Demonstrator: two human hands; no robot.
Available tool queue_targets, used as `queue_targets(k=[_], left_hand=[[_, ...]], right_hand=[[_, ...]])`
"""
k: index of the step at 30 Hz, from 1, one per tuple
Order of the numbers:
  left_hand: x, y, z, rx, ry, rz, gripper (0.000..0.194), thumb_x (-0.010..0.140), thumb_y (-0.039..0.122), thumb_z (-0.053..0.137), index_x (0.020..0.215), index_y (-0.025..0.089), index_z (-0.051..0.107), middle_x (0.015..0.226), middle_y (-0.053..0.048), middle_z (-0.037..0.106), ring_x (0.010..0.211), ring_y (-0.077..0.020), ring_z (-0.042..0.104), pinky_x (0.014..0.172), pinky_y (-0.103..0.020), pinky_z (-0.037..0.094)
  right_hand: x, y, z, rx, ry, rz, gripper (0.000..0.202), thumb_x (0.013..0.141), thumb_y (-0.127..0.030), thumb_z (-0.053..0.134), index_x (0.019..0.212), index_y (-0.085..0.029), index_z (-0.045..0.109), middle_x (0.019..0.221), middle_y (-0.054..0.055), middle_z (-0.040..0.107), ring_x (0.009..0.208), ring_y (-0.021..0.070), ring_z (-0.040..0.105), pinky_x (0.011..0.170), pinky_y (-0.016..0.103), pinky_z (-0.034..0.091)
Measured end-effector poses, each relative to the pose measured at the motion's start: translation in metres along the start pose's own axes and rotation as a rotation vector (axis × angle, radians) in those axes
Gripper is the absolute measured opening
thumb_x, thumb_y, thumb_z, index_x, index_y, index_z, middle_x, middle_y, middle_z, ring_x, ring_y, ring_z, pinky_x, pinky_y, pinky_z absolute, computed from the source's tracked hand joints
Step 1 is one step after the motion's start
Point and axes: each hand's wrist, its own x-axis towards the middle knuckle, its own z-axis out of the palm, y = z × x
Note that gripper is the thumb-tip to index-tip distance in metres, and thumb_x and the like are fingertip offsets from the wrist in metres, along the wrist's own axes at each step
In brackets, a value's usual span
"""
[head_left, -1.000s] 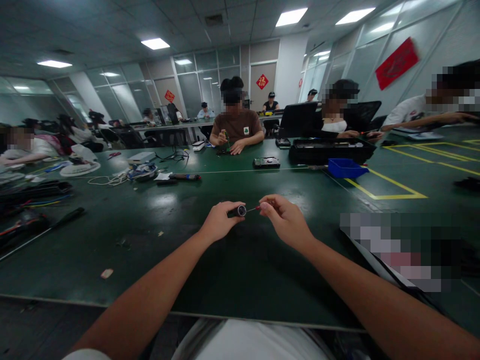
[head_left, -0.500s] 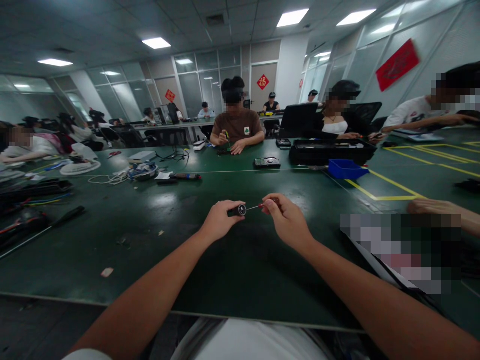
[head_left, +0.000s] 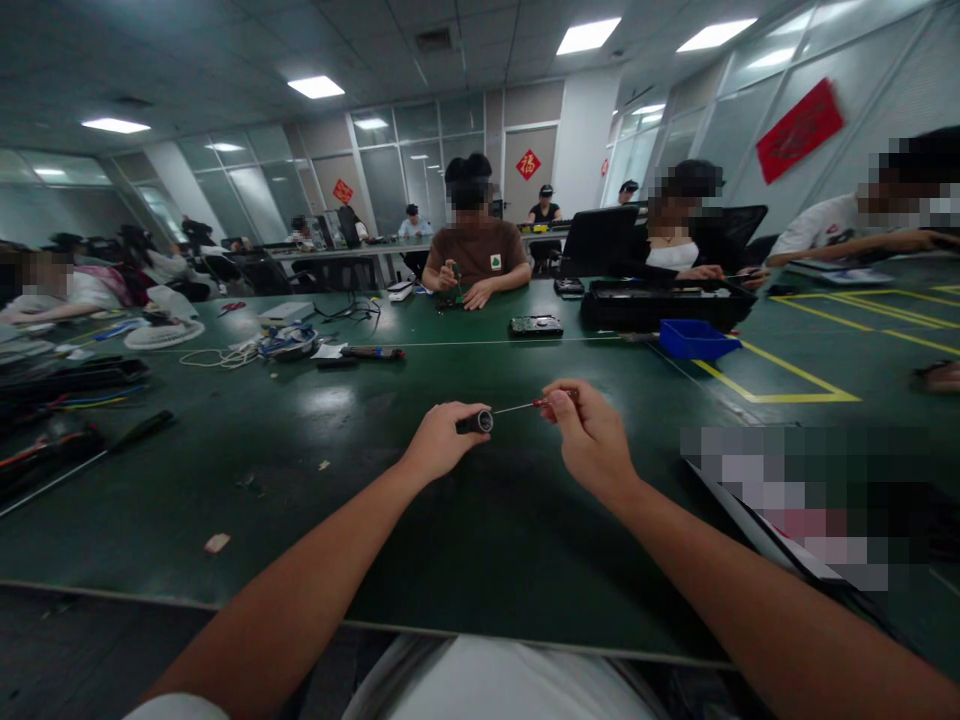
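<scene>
Dark green and glossy, the table [head_left: 465,570] runs away from its near edge, with a pale scrap [head_left: 217,543] lying on the left. At right a flat item [head_left: 795,510] is blurred, any print on it unreadable. Over the table, the left hand [head_left: 435,442] is curled round a black cylinder [head_left: 472,423], round end showing; the right hand [head_left: 592,437] pinches a screwdriver [head_left: 535,404] between thumb and fingers — its tip close by that end, though whether they touch I cannot tell. Farther out come yellow lines [head_left: 802,397], a blue bin [head_left: 701,339] and a circuit board [head_left: 535,326]. Across the table sits a person in a brown shirt [head_left: 469,245] with a white patch, green mark on it. Behind, glass partitions [head_left: 416,170] and a door [head_left: 540,140] with a red diamond sign [head_left: 528,165] — it reads 福
</scene>
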Motion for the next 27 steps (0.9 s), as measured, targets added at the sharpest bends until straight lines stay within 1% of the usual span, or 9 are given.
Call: queue_targets(k=[3, 6, 12, 17, 23, 27], left_hand=[[0.0, 0.002, 0.0, 0.013, -0.016, -0.007, 0.04, 0.08, 0.024, 0.078, 0.12, 0.026, 0.072, 0.114, -0.006, 0.073, 0.107, -0.0246, 0.065, 0.098, -0.04, 0.044], [0.0, 0.004, -0.001, 0.034, -0.033, -0.006, 0.041, 0.08, 0.023, 0.078, 0.12, 0.027, 0.072, 0.115, -0.005, 0.073, 0.108, -0.0252, 0.064, 0.099, -0.041, 0.044], [0.0, 0.004, -0.001, 0.031, -0.059, 0.002, 0.042, 0.079, 0.024, 0.079, 0.12, 0.026, 0.072, 0.112, -0.006, 0.074, 0.105, -0.0246, 0.065, 0.099, -0.041, 0.044], [0.0, -0.002, 0.0, 0.015, -0.067, -0.021, 0.041, 0.079, 0.025, 0.078, 0.119, 0.027, 0.073, 0.111, -0.006, 0.073, 0.104, -0.025, 0.064, 0.098, -0.04, 0.045], [0.001, -0.007, -0.002, -0.018, -0.077, -0.051, 0.038, 0.078, 0.026, 0.077, 0.117, 0.026, 0.073, 0.112, -0.004, 0.073, 0.106, -0.0249, 0.065, 0.101, -0.041, 0.046], [0.002, -0.005, -0.005, -0.031, -0.046, -0.063, 0.034, 0.079, 0.026, 0.077, 0.112, 0.024, 0.073, 0.112, -0.005, 0.073, 0.105, -0.0247, 0.065, 0.099, -0.04, 0.048]], right_hand=[[-0.001, 0.001, 0.001, -0.012, -0.072, -0.021, 0.024, 0.101, -0.042, 0.045, 0.102, -0.023, 0.06, 0.084, 0.004, 0.071, 0.077, 0.0208, 0.068, 0.07, 0.034, 0.049], [0.0, 0.001, 0.001, -0.062, -0.122, -0.03, 0.023, 0.1, -0.04, 0.045, 0.101, -0.022, 0.06, 0.082, 0.004, 0.072, 0.075, 0.0206, 0.069, 0.068, 0.033, 0.048], [0.001, 0.001, 0.0, -0.123, -0.09, -0.023, 0.023, 0.101, -0.039, 0.044, 0.096, -0.023, 0.059, 0.08, 0.004, 0.071, 0.074, 0.0214, 0.068, 0.067, 0.033, 0.046], [0.002, 0.004, 0.0, -0.167, -0.088, -0.014, 0.024, 0.1, -0.039, 0.043, 0.094, -0.023, 0.061, 0.077, 0.004, 0.07, 0.071, 0.0212, 0.066, 0.063, 0.033, 0.043], [0.003, 0.001, -0.001, -0.179, -0.064, 0.008, 0.025, 0.1, -0.039, 0.043, 0.092, -0.023, 0.06, 0.075, 0.003, 0.069, 0.068, 0.0206, 0.064, 0.062, 0.033, 0.042], [0.003, 0.0, -0.001, -0.184, -0.059, 0.02, 0.025, 0.1, -0.039, 0.043, 0.091, -0.023, 0.06, 0.075, 0.003, 0.068, 0.069, 0.0206, 0.064, 0.062, 0.032, 0.042]])
